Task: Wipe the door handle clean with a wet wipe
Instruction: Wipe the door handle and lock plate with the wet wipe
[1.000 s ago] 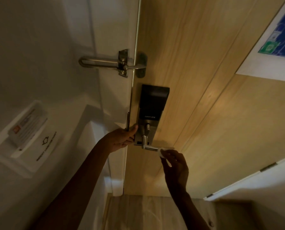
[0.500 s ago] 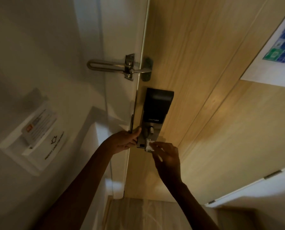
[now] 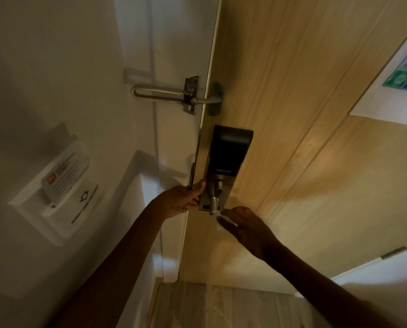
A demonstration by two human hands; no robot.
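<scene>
A pale wooden door point(image 3: 292, 114) is filling the right side of the view, and a white wall point(image 3: 43, 67) is filling the left side. A strip of wooden floor point(image 3: 221, 304) is showing at 6 o'clock. On the wall at 9 o'clock a white card holder point(image 3: 55, 192) is carrying a card. A metal swing latch point(image 3: 164, 93) is bridging the wall and the door at 12 o'clock from the black lock box point(image 3: 228, 150). A printed sign point(image 3: 399, 67) is hanging on the door at 2 o'clock.

The door handle point(image 3: 213, 204) is sitting just under the lock box, near the centre. The left hand point(image 3: 181, 200) is gripping the door's edge, with the thumb lying beside the lock plate. The right hand point(image 3: 247, 228) is pinching the wet wipe point(image 3: 221, 224) and pressing it on the handle, so the lever is hidden.

One second ago the right hand was working at the lever's far end, towards 4 o'clock, and since then it has slid inward to the pivot. The left hand is keeping its grip.
</scene>
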